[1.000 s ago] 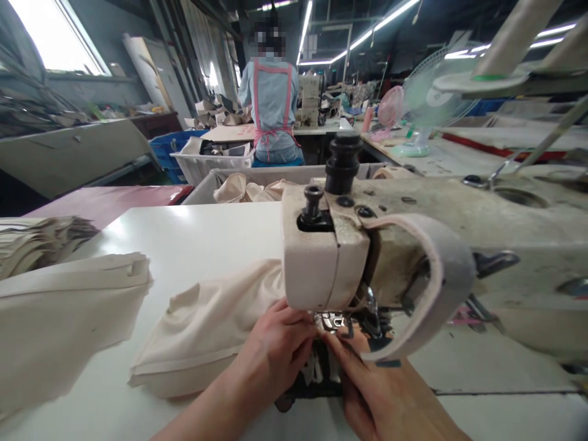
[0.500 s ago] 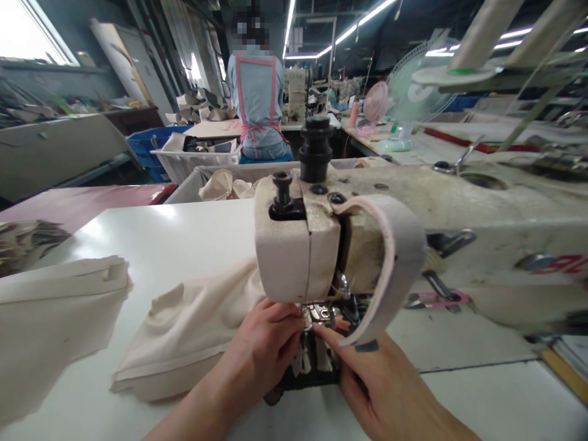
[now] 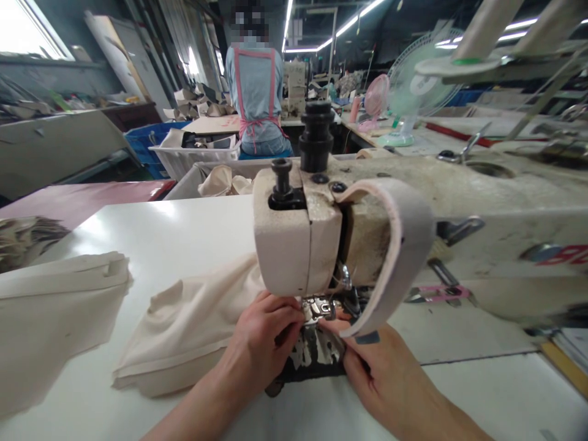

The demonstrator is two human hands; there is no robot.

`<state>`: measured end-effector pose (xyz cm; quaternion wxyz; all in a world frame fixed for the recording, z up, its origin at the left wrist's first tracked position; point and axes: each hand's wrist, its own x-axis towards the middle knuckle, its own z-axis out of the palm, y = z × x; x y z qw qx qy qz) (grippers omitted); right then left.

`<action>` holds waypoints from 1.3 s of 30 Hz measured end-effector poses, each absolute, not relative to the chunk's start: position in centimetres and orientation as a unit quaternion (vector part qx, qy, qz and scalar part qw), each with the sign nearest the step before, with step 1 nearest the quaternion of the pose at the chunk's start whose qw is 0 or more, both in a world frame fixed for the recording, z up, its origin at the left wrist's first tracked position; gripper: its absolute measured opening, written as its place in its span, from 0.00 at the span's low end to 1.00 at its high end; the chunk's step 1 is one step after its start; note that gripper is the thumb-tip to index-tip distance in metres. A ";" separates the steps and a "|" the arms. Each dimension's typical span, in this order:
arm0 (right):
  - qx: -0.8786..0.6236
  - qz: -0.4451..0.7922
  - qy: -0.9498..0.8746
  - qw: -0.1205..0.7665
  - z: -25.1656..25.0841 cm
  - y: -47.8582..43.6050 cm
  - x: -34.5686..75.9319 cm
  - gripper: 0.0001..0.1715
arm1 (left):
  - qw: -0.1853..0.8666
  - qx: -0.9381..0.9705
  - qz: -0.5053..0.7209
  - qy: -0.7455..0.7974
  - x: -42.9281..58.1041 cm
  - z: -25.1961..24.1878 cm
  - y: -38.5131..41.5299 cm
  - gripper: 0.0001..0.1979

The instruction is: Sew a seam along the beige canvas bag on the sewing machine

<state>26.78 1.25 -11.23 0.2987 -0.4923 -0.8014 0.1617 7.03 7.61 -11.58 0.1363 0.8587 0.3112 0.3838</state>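
The head of a cream sewing machine (image 3: 294, 245) stands in front of me. My left hand (image 3: 264, 334) is closed at the left of the metal presser foot (image 3: 319, 308), its fingertips pinched by the edge of a cream cloth piece (image 3: 193, 324) that spreads out to the left. What exactly lies between those fingertips is too small to tell. My right hand (image 3: 381, 361) is at the right of the foot, index finger stretched toward it, the thumb side near the worn plate. A curved pale strip on the machine hides part of this hand.
Another cream cloth (image 3: 59, 318) lies at the left, with a stack of pieces (image 3: 27, 239) behind it. Pink-handled snips (image 3: 443, 294) rest under the machine arm. A person in an apron (image 3: 257, 92) sits beyond a white basket (image 3: 197, 158). Fans stand at the back right.
The view has shifted slightly. My right hand has moved a little to the right, and its index finger is slightly farther from my left hand. My left hand has barely moved.
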 end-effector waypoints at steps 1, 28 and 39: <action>-0.495 0.167 -0.798 0.301 -11.3 1.2 26.9 0.30 | 0.127 0.862 0.383 0.308 7.0 -11.6 7.6 0.08; -0.491 0.023 -0.841 0.227 -12.0 1.5 25.8 0.30 | 0.087 0.870 0.376 0.305 7.4 -11.4 7.8 0.11; -0.504 0.107 -0.813 0.271 -11.0 1.4 25.8 0.29 | 0.102 0.853 0.376 0.348 7.7 -11.7 8.4 0.11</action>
